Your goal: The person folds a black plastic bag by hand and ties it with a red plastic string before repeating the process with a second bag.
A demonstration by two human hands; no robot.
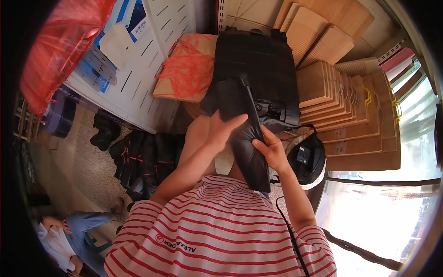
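A black plastic bag [247, 147], folded flat and long, hangs at an angle in front of my lap. My right hand [272, 150] pinches its right edge, the thumb on top and the fingers behind. My left hand [224, 129] holds it from the left, the thumb stretched across the plastic and the other fingers partly hidden by it. Beyond both hands lies a large pile of black plastic bags [254, 55], which the upper end of the held bag overlaps.
Left of the pile, red plastic strings [189, 64] lie on a cardboard box [175, 90]. Wooden boards [355, 111] are stacked at right, near a black round fan-like object [304, 159]. Black bundles [143, 159] tied with red string lie on the floor. A person [74, 240] sits at lower left.
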